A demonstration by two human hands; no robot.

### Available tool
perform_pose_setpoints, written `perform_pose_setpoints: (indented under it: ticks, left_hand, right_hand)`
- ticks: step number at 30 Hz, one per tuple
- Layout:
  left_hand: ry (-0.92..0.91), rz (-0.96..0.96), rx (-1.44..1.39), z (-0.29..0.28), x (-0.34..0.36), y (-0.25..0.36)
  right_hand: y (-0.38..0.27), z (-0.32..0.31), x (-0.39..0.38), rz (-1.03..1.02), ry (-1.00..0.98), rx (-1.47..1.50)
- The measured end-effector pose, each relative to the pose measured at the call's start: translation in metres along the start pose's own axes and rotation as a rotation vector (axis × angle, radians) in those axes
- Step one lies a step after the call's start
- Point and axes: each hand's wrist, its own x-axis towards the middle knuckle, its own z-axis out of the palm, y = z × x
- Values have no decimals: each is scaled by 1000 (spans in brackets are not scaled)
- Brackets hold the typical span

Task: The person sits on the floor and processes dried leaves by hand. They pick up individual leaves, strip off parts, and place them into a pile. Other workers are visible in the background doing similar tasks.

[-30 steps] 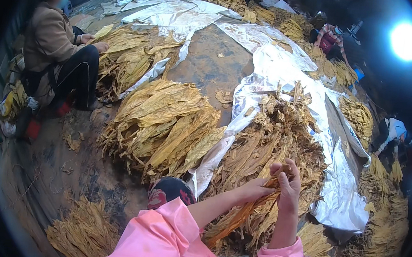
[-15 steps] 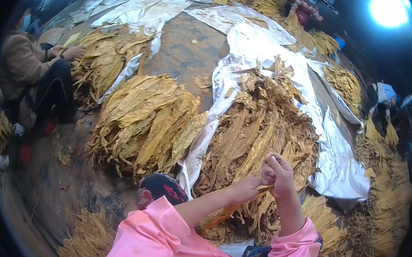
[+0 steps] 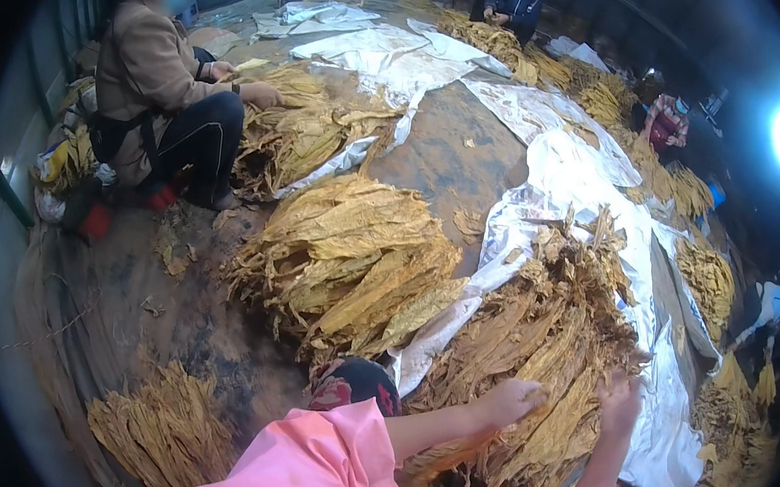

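Observation:
My left hand (image 3: 513, 403) is closed round the stem end of a bunch of dried tobacco leaves (image 3: 456, 454), which hangs back under my forearm toward my lap. To its right, my right hand (image 3: 618, 406) is raised with its fingers apart, over the right edge of a big heap of brown dried tobacco leaves (image 3: 533, 318). Nothing shows in that hand. The heap lies right in front of me, its leaves running lengthwise away from me. My left knee (image 3: 357, 386), in dark flowered cloth, sticks out beside my left sleeve.
A yellower leaf pile (image 3: 351, 259) lies to the left of the heap, with white sheeting (image 3: 442, 338) between them. More leaves (image 3: 165, 433) lie at lower left. A person (image 3: 166, 81) sits at the left handling leaves; others work at the back and far right.
My hands were together at the leaf bunch; now they are apart, the right one off it and over the heap's right side. The view has turned left.

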Motion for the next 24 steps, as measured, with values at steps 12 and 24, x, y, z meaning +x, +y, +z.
perform_pose_setpoints:
  ticks: [12,24]
  left_hand:
    - [733,-244,-781,-74,28,17]
    - [187,-236,-465,-22,20,-2]
  right_hand:
    - [82,81,-148,449,-678,-399]
    - [67,65,-157,548,-206,32]
